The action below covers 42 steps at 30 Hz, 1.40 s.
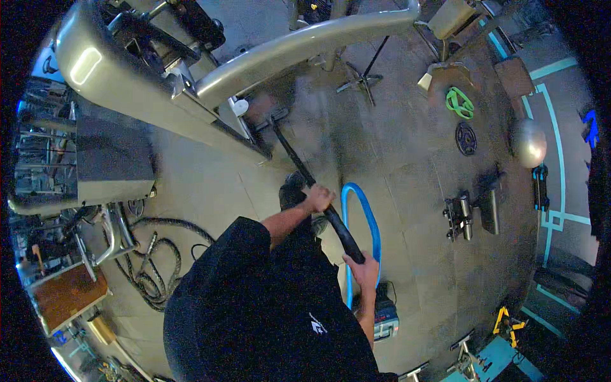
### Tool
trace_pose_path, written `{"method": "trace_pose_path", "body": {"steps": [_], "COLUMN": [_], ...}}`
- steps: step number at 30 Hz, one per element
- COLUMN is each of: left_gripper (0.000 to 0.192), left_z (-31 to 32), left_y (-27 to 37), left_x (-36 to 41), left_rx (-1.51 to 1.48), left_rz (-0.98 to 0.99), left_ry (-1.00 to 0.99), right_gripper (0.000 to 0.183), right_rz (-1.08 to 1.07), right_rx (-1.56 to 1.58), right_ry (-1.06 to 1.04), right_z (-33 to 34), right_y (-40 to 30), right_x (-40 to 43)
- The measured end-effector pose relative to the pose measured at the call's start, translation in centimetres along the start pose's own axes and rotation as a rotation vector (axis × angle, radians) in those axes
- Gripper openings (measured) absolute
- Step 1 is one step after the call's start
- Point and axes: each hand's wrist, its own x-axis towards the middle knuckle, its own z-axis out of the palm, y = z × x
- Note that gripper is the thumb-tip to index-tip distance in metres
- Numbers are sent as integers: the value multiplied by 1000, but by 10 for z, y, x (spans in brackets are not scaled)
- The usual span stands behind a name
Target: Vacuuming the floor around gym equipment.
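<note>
A black vacuum cleaner wand (293, 155) slants across the middle of the view, its floor head (277, 117) down on the tiles beside the base of a gym machine. My left hand (319, 198) is closed around the wand partway along. Lower down, my right hand (363, 271) grips its near end, where a blue hose (375, 234) passes close behind the hand. The hose arches up in a loop and drops towards a blue-grey vacuum cleaner body (385, 324), partly hidden by my right forearm. How the hose joins the wand is hidden by my right hand.
A gym machine's large metal frame (305, 43) arches overhead. Thick black rope (164, 267) lies coiled at left, near another machine. On the floor at right are a green band (459, 102), a weight plate (466, 139) and metal equipment (465, 215). A black stand (365, 79) stands ahead.
</note>
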Motion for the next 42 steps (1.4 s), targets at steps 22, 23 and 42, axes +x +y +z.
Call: {"method": "trace_pose_path", "body": {"steps": [22, 23, 42], "left_gripper": [37, 50, 46], "left_z": [-5, -14, -60], "left_y": [-34, -54, -44], "left_x": [0, 10, 7], "left_rx": [-217, -247, -309], "left_rz": [32, -78, -539], "left_ry": [-127, -269, -248], "right_gripper": [59, 60, 60], "right_rz": [-28, -90, -54], "right_rx": [-103, -165, -91], "right_ry": [116, 159, 63], "right_z": [39, 39, 32], "right_y": [-7, -27, -62], "right_x": [11, 27, 38]}}
